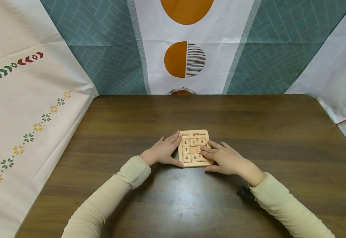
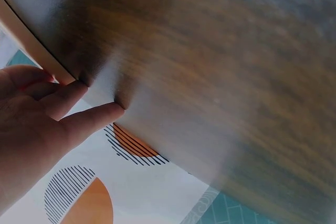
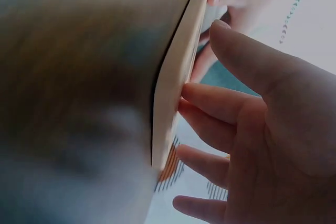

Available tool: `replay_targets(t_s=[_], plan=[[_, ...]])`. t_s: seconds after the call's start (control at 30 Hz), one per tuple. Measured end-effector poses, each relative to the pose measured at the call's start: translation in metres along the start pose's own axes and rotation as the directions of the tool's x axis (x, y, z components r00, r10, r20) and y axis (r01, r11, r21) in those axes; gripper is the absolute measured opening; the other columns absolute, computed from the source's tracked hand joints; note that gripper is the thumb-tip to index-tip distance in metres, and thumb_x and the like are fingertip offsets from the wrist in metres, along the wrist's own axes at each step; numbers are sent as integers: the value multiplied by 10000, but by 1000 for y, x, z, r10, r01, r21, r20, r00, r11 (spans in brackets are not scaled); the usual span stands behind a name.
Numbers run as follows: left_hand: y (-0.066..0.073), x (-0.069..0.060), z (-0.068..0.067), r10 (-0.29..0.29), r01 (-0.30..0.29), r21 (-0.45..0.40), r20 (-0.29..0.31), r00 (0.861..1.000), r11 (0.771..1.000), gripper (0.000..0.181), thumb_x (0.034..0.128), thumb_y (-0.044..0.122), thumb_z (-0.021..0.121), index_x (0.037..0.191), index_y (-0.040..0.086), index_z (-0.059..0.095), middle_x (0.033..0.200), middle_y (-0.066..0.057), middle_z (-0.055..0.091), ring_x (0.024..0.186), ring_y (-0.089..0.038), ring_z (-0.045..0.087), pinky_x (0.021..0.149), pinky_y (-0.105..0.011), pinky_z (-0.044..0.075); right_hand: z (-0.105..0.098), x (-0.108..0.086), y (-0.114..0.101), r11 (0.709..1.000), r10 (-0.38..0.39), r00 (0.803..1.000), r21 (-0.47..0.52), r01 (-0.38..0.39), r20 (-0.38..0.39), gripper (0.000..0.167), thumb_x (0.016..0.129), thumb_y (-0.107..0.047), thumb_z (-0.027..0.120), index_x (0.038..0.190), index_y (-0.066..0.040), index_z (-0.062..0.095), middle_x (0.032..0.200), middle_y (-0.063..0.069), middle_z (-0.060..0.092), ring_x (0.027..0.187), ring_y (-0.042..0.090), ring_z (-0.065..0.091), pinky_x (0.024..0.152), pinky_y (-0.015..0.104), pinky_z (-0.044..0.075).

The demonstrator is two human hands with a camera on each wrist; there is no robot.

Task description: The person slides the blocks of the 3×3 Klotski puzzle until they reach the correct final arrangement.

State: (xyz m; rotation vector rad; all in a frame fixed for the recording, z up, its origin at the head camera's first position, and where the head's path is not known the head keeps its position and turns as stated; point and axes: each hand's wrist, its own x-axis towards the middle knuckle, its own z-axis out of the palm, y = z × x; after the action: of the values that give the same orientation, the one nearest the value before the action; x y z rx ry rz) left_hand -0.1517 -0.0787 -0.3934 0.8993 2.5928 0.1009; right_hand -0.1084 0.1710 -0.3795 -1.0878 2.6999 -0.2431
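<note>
A wooden number slide puzzle [image 1: 193,165] lies flat on the table, its square number tiles [image 1: 193,141] set in a frame. The top row reads 1, 2, 3. Below it come 7, a vacant middle slot and a tile largely covered by fingers; the bottom row shows 4, 5 and a half-hidden 6. My left hand [image 1: 164,151] spans the puzzle's left edge, thumb at the lower corner and fingers extended along the side. Fingertips of my right hand [image 1: 227,160] touch the tiles on the right, the thumb near the lower right corner. Only the puzzle's side [image 3: 173,82] shows in the right wrist view.
The puzzle rests on a dark brown wooden table [image 1: 244,115]. A patterned cloth [image 1: 113,66] hangs behind the far edge, and white cloth [image 1: 18,109] lines the left side. A small dark object [image 1: 245,192] is partly visible beneath the right wrist.
</note>
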Motion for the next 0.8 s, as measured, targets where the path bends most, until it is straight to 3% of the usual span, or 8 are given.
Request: replay_targets(t_s=[0.17,0.43,0.8], plan=[[0,-1,0,-5,5,7,-1,1000,1000,1117,705,698,571,1456,22,95,1514,-134,-24,1376,-220,93,1032,-537,195,-3,-6,3,1000,4,1000,-8,-4,3,621,833,-431,617,1337,-95,479,1379,66,434,1317,334,265,956,622,238],[-1,-1,2,-4,4,15,-1,1000,1000,1112,709,700,564,1455,20,98,1513,-136,-19,1375,-224,98,1029,-536,203,1,-4,-13,994,-104,995,-14,104,10,623,821,-461,616,1317,-102,506,1369,46,448,1317,331,266,964,613,239],[-2,-1,4,4,-4,17,-5,1000,1000,1112,709,695,569,1453,14,100,1513,-143,-12,1373,-231,109,1026,-540,207,-1,14,-6,998,-61,998,-18,61,15,630,827,-440,621,1335,-95,482,1371,63,442,1314,344,269,962,617,238]])
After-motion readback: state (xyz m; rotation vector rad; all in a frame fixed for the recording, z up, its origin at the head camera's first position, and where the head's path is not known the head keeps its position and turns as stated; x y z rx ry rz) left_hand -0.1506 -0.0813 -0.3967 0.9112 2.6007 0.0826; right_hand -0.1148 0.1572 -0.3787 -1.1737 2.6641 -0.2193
